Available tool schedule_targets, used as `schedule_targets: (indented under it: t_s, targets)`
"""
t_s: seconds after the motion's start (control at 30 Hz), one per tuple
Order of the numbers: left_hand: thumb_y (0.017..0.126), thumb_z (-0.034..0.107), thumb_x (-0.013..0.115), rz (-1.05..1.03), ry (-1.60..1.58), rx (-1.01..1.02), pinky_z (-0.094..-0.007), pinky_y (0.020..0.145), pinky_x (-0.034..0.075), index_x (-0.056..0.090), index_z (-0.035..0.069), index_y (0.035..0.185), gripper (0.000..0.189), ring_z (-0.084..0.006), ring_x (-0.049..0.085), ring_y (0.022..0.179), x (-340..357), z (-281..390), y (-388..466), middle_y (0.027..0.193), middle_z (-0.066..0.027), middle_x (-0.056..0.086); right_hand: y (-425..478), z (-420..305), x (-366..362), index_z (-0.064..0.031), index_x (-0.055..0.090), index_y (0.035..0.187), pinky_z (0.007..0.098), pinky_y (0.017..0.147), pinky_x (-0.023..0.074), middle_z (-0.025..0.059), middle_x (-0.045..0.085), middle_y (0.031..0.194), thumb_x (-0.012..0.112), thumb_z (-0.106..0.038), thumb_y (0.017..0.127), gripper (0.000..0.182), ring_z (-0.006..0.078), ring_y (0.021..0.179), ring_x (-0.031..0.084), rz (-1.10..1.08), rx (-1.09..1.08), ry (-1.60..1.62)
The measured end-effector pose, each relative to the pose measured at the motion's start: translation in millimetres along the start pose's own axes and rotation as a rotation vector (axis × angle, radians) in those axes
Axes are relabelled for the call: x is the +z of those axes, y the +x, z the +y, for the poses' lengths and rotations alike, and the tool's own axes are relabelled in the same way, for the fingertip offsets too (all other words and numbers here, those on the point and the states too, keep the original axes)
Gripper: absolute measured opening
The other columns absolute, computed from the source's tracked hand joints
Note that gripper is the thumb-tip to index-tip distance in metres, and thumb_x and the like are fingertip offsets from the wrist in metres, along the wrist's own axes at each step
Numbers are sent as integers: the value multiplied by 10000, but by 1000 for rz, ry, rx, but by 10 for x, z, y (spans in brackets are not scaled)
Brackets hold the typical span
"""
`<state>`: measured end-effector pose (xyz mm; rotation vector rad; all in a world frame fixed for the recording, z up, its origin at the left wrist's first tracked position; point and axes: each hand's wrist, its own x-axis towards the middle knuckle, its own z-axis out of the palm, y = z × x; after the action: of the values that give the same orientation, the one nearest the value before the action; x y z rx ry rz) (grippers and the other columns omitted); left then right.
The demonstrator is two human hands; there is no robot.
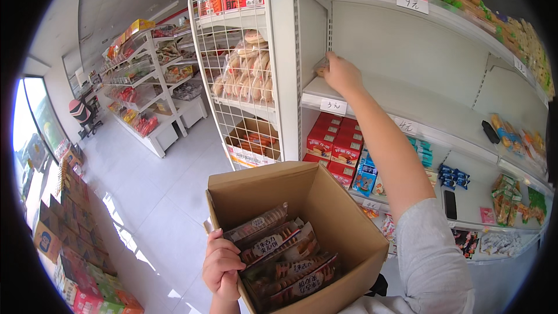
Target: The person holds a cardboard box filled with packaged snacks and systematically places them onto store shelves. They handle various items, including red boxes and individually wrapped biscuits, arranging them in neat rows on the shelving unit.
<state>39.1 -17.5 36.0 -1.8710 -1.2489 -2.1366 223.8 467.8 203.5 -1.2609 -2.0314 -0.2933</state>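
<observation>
My left hand [223, 264] grips the near left rim of an open cardboard box [266, 181]. Inside the box lie several clear-wrapped packs of biscuits [270, 244], some overlapping. My right hand [342, 72] reaches over the box to the left end of a white metal shelf [379, 91], its fingers against a small clear-wrapped snack pack [321, 69] in the shelf's corner. The hand covers much of that pack, so how firmly it is held cannot be told.
Red snack cartons [320, 139] fill the shelf below. Further right lie a black object [491, 131], bagged bread [508, 131] and a dark phone-like slab [450, 205]. A wire side rack [237, 102] with bagged buns stands at the left. Stacked cartons [72, 231] line the window side.
</observation>
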Motion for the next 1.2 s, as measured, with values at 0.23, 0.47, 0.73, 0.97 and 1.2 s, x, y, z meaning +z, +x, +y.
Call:
schedule_targets:
  t_s: [0.23, 0.47, 0.73, 0.97, 1.2]
  targets:
    - [917, 128, 577, -13, -25, 2, -580, 1220, 373, 644, 77, 801, 144, -277, 636, 877, 29, -37, 0, 767, -47, 637, -844, -597, -332, -87, 747, 1161, 449, 775, 580, 86, 761, 990, 696, -76, 958, 210, 326, 842, 717, 186, -792, 509]
    - [899, 126, 571, -49, -31, 11, -582, 1221, 373, 648, 68, 808, 133, -282, 635, 871, 97, -14, 46, 757, -51, 624, -2536, -1466, -549, -111, 764, 1058, 448, 848, 612, 78, 777, 998, 792, -387, 940, 301, 291, 1025, 759, -860, -1276, 97]
    - [866, 145, 560, -58, -35, 8, -609, 1245, 329, 626, 73, 813, 111, -286, 601, 877, 118, -62, 65, 739, -63, 590, -3278, -1489, 310, -102, 541, 1578, 507, 783, 636, 218, 740, 1212, 750, -258, 954, 676, 379, 1094, 765, -1011, -1323, -35]
    - [860, 134, 548, -51, -17, 16, -608, 1240, 334, 625, 78, 809, 108, -283, 601, 878, 64, -30, 19, 743, -62, 597, -2820, -1332, -298, -182, 646, 1474, 431, 881, 571, 137, 678, 1273, 804, -234, 894, 603, 295, 1137, 700, -747, -1394, 119]
    - [967, 205, 602, 3, -35, -1, -584, 1211, 372, 643, 80, 788, 222, -278, 635, 872, 23, -69, -8, 747, -42, 628, -2141, -639, -1190, -236, 695, 1371, 456, 953, 537, 88, 658, 1260, 908, -198, 792, 618, 283, 1102, 671, -255, -1166, 409]
